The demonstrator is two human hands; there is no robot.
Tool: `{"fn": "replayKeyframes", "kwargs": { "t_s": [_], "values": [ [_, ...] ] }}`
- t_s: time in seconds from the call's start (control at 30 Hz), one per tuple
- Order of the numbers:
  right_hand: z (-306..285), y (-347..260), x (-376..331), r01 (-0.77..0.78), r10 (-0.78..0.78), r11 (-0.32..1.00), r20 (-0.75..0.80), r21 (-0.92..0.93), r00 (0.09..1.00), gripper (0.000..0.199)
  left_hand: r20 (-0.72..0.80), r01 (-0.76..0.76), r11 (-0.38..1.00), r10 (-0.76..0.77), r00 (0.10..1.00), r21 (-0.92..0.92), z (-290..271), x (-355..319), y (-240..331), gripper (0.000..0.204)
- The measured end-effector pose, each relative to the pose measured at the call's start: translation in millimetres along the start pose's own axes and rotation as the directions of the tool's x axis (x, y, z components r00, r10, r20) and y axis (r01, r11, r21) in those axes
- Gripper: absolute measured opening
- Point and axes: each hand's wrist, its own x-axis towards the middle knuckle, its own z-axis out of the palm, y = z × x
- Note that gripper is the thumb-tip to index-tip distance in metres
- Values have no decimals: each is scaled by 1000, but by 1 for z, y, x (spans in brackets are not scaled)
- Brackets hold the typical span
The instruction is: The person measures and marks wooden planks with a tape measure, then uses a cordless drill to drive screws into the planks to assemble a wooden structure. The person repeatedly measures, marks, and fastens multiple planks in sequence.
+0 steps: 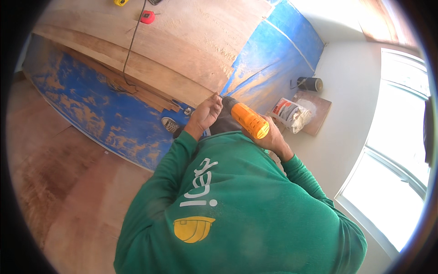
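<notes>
Your drill (250,120) is orange-yellow, your sleeves (173,160) green; at 10 o'clock the tarp (91,109) is blue, blotched tan; boards (182,45) pale brown.

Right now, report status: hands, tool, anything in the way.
Left hand pinching at the plywood edge, contents hidden. Right hand gripping orange drill. Shoe and black cable close by on the boards.

I count two hands, the left hand (206,113) and the right hand (270,137); one orange plastic power drill (249,120); one white printed paper sack (289,114); one black cylindrical can (310,84); one small red tool (147,17); one yellow tape measure (120,2); one dark shoe (170,124).
</notes>
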Motion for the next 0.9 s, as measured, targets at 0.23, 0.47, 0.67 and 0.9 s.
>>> {"fn": "replayKeyframes", "kwargs": {
  "t_s": [0.23,0.47,0.67,0.9],
  "values": [
    [-28,15,39,-40,43,998,48,-57,998,46,-278,-499,861,457,845,-100,-9,30,-2,15],
    [-48,46,33,-164,164,986,-8,-15,986,48,-50,-311,362,718,695,879,16,-1,-6,20],
    [-63,60,-22,-224,255,957,-167,183,952,41,141,-220,46,638,757,974,43,-3,6,23],
    [-3,51,-124,-314,490,852,-424,420,762,27,165,-113,-319,142,976,941,43,-30,14,19]
  ]
}}
